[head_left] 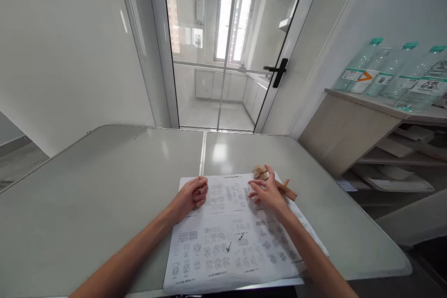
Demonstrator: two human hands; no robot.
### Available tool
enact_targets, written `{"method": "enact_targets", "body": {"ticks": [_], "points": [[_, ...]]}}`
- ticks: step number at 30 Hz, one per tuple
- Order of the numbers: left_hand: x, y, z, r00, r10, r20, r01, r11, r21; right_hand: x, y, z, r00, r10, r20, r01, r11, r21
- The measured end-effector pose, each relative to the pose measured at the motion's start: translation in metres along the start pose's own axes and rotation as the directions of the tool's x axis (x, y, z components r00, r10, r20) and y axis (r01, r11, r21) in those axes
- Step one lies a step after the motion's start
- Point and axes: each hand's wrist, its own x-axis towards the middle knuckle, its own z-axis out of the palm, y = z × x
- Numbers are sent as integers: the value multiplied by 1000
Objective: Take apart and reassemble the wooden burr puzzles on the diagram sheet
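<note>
Wooden puzzle pieces (288,192) lie at the far-right corner of the printed sheet (216,274). Beside them, the right hand (268,191) spreads empty fingers, apparently choosing; gripping one calls for closing them. The left hand (193,193) looks loosely clenched at the sheet's left edge.

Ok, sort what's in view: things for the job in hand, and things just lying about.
In use, by the look of it:
- printed diagram sheet, beneath the hands
- notched wooden puzzle pieces, by the right hand

Lying about:
- clear plastic bottles, green-capped, atop the shelf unit
- papers on its shelves
</note>
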Motion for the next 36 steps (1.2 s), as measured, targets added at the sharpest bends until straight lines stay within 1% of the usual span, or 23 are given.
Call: {"method": "enact_targets", "body": {"ticks": [3,4,6,8,11,13,16,18,20,21,23,25,27,29,31,33,34,36], "points": [[1,-1,-1,1000,6,3,-6,1000,-6,18,4,8,999,25,-28,-23,998,56],[1,-1,-1,1000,6,3,-6,1000,-6,23,6,10,999,12,-45,-9,998,58],[0,0,0,1000,8,2,-8,1000,-2,30,12,14,997,-34,-64,36,999,28],[0,1,0,1000,14,1,-14,1000,6,31,16,17,992,-117,-55,116,993,-9],[0,2,0,1000,21,2,-21,1000,21,23,12,21,972,-233,19,233,973,10],[0,1,1,1000,25,0,-25,999,43,15,3,24,954,-273,123,262,960,95],[1,-3,4,997,70,-34,-64,988,143,3,-9,29,925,-280,258,222,947,235],[0,-7,8,988,141,-68,-117,954,277,-3,-13,32,903,-264,338,169,943,287],[-3,-11,13,971,230,-70,-176,881,440,-8,-15,35,877,-250,411,124,943,308],[-4,-14,15,963,265,-52,-202,835,512,-10,-16,36,863,-244,442,108,944,311],[-7,-17,18,956,294,13,-240,753,612,-13,-16,38,836,-237,495,83,946,313],[-10,-18,19,955,284,81,-265,703,661,-15,-16,39,807,-239,540,66,945,320],[-11,-18,19,954,266,138,-287,681,674,-16,-15,41,776,-241,584,53,946,319],[-11,-17,20,952,248,178,-302,681,667,-17,-13,43,746,-243,620,50,949,312],[-11,-15,21,952,242,187,-304,692,654,-18,-13,45,723,-252,643,62,951,303],[-11,-13,22,955,246,165,-293,703,648,-18,-13,46,721,-268,640,88,950,299],[-10,-13,22,956,253,148,-287,708,645,-19,-13,47,732,-273,624,106,951,292],[-10,-13,23,956,267,120,-280,714,642,-19,-13,48,772,-282,570,152,952,265]]}}
